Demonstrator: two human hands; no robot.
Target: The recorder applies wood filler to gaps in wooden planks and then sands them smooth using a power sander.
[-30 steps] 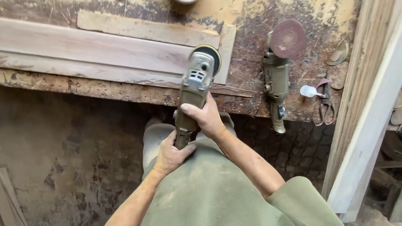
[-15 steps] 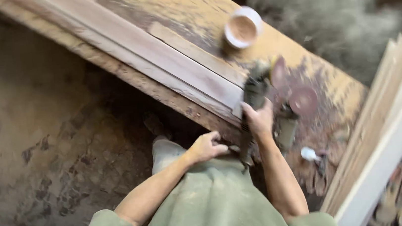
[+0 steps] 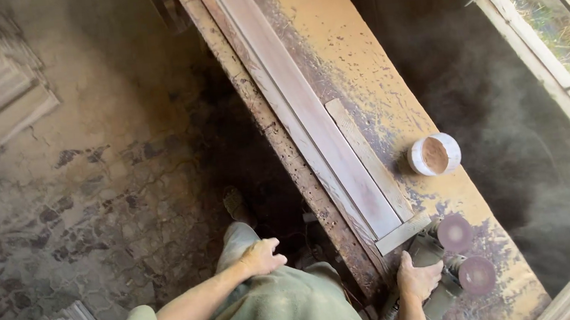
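On the near right end of the workbench (image 3: 329, 42), in the head view, I see my right hand (image 3: 419, 280) closed over the body of the angle grinder (image 3: 428, 254), which lies flat on the bench top with its reddish disc (image 3: 455, 232) facing up. A second grinder (image 3: 463, 281) lies just beside it, touching or nearly so. I judge the sanding to be paused: the tool rests on the bench rather than on the long plank (image 3: 300, 102), which lies along the bench's left edge, a short strip (image 3: 368, 158) beside it and a small cross piece (image 3: 403, 233) at its near end. How much of the plank is finished I cannot tell.

My left hand (image 3: 262, 255) is off the tool, fingers loosely curled and holding nothing, resting against my trouser leg near the bench edge. My right forearm rises straight from below, wrist bent over the grinder. A white bowl (image 3: 434, 155) of brown powder stands further along the bench.
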